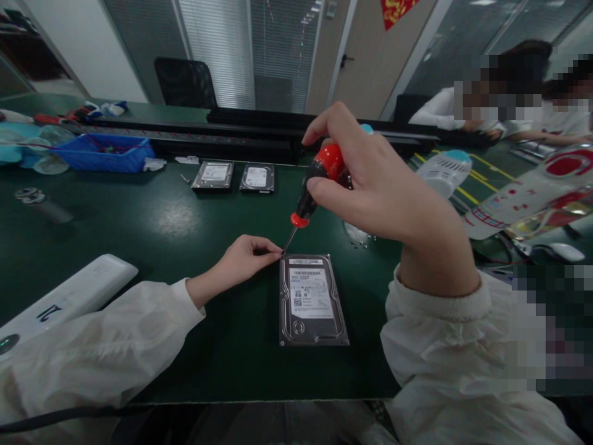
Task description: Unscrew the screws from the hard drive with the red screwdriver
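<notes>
A hard drive (pixel 311 296) lies flat on the green table with its printed label facing up. My right hand (pixel 361 167) grips a red and black screwdriver (pixel 309 193) by its handle, tilted, its shaft pointing down to the drive's far left corner. At that same corner, the thumb and fingertips of my left hand (pixel 248 256) are pinched together beside the screwdriver tip. Whatever sits between those fingertips is too small to make out. Small screws (pixel 359 245) lie scattered on the table past the drive, partly behind my right wrist.
Two more hard drives, one at the left (pixel 213 176) and one at the right (pixel 257 177), lie farther back. A blue basket (pixel 104 154) stands at the back left. A white device marked 21 (pixel 74 290) lies near my left sleeve. People (pixel 500 93) sit at the far right.
</notes>
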A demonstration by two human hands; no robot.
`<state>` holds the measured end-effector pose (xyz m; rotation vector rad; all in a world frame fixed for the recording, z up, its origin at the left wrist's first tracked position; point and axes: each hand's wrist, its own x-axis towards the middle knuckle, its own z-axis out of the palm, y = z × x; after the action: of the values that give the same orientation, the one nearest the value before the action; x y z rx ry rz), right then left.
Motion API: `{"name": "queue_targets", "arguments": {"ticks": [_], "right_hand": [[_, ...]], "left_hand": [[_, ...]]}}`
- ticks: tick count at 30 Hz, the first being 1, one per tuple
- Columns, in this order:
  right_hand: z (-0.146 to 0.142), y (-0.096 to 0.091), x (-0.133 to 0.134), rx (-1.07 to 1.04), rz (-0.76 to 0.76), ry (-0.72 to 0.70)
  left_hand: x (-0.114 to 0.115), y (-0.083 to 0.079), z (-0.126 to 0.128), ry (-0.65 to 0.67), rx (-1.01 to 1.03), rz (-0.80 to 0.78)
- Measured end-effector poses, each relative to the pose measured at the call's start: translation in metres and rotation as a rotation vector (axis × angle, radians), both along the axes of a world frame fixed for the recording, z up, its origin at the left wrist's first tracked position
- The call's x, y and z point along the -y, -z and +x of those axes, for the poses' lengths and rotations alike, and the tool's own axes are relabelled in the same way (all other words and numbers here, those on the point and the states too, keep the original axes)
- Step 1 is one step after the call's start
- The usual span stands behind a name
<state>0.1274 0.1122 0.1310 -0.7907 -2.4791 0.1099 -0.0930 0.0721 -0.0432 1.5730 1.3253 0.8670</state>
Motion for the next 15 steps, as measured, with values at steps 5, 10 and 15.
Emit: {"name": "queue_targets", "arguments": {"ticks": [5,10,15], "right_hand": [[0.0004,0.0015,-0.0026,-0.019,0.015,0.016],[0.0000,0.0007,-0.0022,-0.049,0.047,-0.039],[-0.0012,0.0012,-0.0007,0.016,0.075,-0.005]], "left_hand": [[-0.0002,-0.0012,0.0000,0.004,-0.003,0.002],[-0.0020,0.0041,-0.0003,0.008,0.010,0.008],[-0.0023,0.0051,-0.0007,0.012,0.017,0.007]]}}
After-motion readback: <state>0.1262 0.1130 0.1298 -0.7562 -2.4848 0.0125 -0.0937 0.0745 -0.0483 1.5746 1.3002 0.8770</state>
